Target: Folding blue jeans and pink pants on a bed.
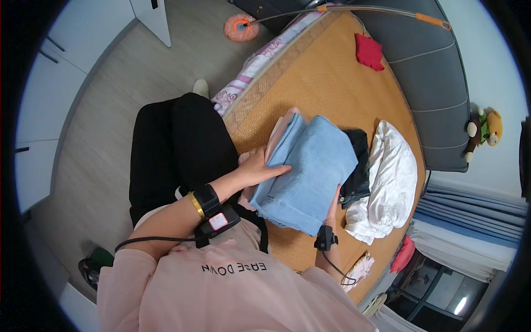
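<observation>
Folded light blue denim [313, 170] is held between my hands above the bed. My left hand [263, 168] grips its left side, with the thumb on top and the fingers partly hidden beside pale pink cloth [280, 133]. At the lower right edge, my right hand [333, 207] supports the denim, its fingers mostly hidden. Dark jeans [356, 166] lie just right of the denim, partly covered by it. Beyond them is a crumpled white satiny cloth [392, 182].
The bed has a woven tan mat [315, 83]. A red cushion [369, 52] lies by the grey headboard [435, 91]. A long-handled pink duster [240, 28] reaches across the top. Pink patterned cloth [359, 269] lies at lower right. Wrist-worn devices trail black cables.
</observation>
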Motion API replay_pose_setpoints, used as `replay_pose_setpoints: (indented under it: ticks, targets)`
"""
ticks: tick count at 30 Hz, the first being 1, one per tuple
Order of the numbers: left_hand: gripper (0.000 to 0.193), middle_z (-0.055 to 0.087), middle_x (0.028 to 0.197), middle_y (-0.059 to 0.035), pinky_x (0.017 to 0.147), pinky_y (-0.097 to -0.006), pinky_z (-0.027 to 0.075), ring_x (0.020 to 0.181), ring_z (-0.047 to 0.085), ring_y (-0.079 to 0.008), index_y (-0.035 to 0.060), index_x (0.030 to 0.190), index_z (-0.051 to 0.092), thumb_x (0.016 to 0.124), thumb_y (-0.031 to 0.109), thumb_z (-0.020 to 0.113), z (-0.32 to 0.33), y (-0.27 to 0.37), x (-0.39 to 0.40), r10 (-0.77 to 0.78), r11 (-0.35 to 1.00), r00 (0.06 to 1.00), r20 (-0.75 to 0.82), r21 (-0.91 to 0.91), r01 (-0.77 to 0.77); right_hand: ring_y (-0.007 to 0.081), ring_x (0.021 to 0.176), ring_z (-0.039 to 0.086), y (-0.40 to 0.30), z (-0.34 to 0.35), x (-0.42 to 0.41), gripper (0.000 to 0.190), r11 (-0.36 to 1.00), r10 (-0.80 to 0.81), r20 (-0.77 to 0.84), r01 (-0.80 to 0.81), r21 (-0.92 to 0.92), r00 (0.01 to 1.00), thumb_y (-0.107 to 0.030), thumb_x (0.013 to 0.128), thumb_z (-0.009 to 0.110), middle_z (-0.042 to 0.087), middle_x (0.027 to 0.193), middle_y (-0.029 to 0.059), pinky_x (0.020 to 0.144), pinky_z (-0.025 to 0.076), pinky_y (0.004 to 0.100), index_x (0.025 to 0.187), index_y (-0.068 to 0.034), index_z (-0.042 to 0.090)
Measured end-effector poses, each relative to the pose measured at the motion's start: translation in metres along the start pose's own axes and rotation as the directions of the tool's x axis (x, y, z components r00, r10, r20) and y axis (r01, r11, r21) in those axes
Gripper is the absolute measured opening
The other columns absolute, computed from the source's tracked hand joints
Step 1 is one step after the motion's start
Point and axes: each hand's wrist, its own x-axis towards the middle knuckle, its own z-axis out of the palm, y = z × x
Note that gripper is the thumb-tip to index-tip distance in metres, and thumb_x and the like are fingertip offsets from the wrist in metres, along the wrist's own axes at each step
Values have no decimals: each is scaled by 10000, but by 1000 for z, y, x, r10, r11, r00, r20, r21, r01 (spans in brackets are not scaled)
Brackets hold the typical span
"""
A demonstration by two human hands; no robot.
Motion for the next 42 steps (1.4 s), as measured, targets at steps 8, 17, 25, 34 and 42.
replay_pose_setpoints:
  ticks: [8,17,25,34,42]
  targets:
    - [939,599,1029,-278,859,-413,466,965,609,-387,-119,1186,439,706,668,612,-2,6,-11,102,985,992,-74,147,-90,275,1187,471,-15,7,-9,847,995,93,6,-93,-36,996,-671,840,459,433,1356,126,996,398,381,1405,-56,314]
    - [928,542,1100,-301,867,-423,453,1000,574,-404,-99,1312,300,733,496,714,15,67,-54,443,896,895,48,13,-444,272,1172,478,-3,15,-39,810,975,-61,261,2,222,963,-608,861,499,424,1360,137,967,426,372,1409,-48,293]
    - [908,561,1054,-241,852,-339,465,996,577,-291,-123,1301,257,801,522,655,41,73,-67,161,885,966,200,-463,-52,268,1160,488,17,-2,-110,797,984,-17,179,-15,176,984,-599,867,497,441,1342,137,965,426,363,1397,-33,312]
    - [871,562,1160,-222,917,-306,438,1085,546,-238,-151,1221,431,769,556,662,76,78,-73,299,790,848,438,-612,38,263,1146,499,5,-55,-173,784,973,-148,-114,165,159,982,-588,873,495,461,1322,137,962,426,354,1384,-16,334]
    - [950,465,1311,-205,1039,-293,320,1225,439,-251,-99,1368,296,765,515,700,120,93,-82,300,761,582,756,-557,331,258,1134,509,-32,-126,-217,773,948,-256,-368,307,87,894,-579,879,494,478,1304,137,959,426,345,1372,-1,353]
